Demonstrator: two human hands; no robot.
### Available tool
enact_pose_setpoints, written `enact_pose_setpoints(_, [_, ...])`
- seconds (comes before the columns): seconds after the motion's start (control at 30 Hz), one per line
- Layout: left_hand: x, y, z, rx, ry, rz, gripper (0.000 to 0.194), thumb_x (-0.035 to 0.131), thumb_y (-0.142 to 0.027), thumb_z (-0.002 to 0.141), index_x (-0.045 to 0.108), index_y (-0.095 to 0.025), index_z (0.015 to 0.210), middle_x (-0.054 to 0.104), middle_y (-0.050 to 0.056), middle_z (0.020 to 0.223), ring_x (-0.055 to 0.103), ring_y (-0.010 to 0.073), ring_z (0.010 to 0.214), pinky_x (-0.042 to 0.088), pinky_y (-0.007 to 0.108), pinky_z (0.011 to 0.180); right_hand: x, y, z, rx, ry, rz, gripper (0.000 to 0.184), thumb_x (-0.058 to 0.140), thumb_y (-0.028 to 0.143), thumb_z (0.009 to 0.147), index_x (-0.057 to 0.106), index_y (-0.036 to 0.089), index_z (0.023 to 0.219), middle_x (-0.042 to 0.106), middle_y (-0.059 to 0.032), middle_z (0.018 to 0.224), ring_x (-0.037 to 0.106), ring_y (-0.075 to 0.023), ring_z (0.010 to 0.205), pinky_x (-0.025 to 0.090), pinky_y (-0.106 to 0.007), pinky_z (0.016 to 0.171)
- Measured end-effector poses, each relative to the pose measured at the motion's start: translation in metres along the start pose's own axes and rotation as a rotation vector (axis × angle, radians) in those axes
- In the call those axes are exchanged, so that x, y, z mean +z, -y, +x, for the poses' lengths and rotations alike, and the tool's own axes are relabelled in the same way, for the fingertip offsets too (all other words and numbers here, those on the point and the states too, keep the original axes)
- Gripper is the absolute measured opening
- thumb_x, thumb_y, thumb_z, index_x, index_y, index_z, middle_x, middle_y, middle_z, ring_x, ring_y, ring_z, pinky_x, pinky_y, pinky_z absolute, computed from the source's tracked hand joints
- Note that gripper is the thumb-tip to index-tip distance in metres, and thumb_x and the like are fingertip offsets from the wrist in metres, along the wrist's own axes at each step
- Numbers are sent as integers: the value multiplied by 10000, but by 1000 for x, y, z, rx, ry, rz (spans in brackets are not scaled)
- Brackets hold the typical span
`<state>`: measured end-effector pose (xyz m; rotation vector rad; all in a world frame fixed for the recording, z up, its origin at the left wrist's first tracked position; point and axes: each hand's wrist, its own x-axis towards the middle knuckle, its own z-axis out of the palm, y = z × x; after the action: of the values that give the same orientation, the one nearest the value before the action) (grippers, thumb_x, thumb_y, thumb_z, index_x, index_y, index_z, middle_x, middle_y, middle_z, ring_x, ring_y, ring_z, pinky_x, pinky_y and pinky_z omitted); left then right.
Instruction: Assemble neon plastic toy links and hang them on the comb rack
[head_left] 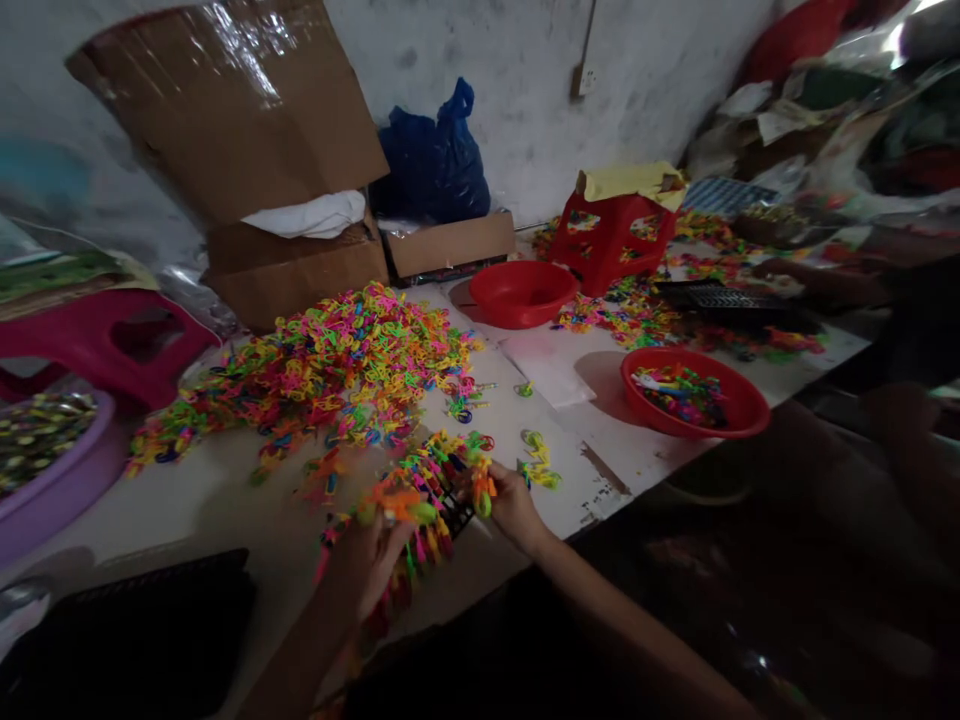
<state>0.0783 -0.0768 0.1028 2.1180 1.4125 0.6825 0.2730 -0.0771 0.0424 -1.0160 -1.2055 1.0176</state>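
My left hand (373, 560) is closed around several small orange and green plastic toy pieces (401, 503), slightly smeared by motion. Between the fingers of my right hand (516, 508) is a small yellow, orange and green plastic toy piece (482, 488). Both hands are over a black slotted rack (459, 516), which carries rows of similar colourful pieces and is partly hidden by my left hand and arm. Beyond it spreads a large heap of small plastic pieces (360, 350) in pink, yellow, green and orange. A few yellow-green pieces (538, 462) lie right of my right hand.
Two red basins (525, 296) (694, 433) stand on the white table (555, 420); the nearer holds mixed pieces. Dark trays (142, 630) lie at left near a purple tub (67, 500). Cardboard boxes (300, 270) and a red stool (615, 235) stand behind. Another person's arm (825, 283) reaches in at right.
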Motion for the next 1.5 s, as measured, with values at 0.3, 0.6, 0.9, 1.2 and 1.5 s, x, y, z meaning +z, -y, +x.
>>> enact_pose_setpoints(0.3, [22,48,-26,891,-193,676,293,397,-68,829,570,-189,1031,652,116,954,633,193,866,430,401,887,0,-40,-12,-155,166,-382,175,565,285,759,617,184,626,593,-14,641,551,-134,665,432,-229,630])
enact_pose_setpoints(0.6, [22,54,-27,831,-164,796,311,342,-20,794,552,-164,972,625,156,938,625,224,803,469,364,757,-6,-40,-5,-233,142,-519,204,493,296,827,579,183,679,592,-30,678,538,-143,679,427,-251,668])
enact_pose_setpoints(0.9, [22,83,-24,957,-165,815,288,396,-82,785,551,-182,1006,614,139,941,612,225,777,455,314,677,-7,-65,-14,-284,227,-745,223,512,356,794,519,187,649,539,-4,600,500,-132,619,375,-239,621])
enact_pose_setpoints(1.2, [16,80,-22,689,-36,514,327,368,-176,829,559,-220,1092,646,91,883,615,190,735,471,286,692,2,-82,-17,-369,212,-965,97,516,252,749,510,182,682,535,-20,613,483,-153,634,373,-268,650])
enact_pose_setpoints(1.5, [12,30,-16,750,80,528,345,312,-95,845,549,-218,1062,620,62,1047,585,179,943,378,395,960,-13,-56,-24,-270,177,-665,217,423,310,870,568,187,764,587,-47,750,529,-152,730,433,-236,646])
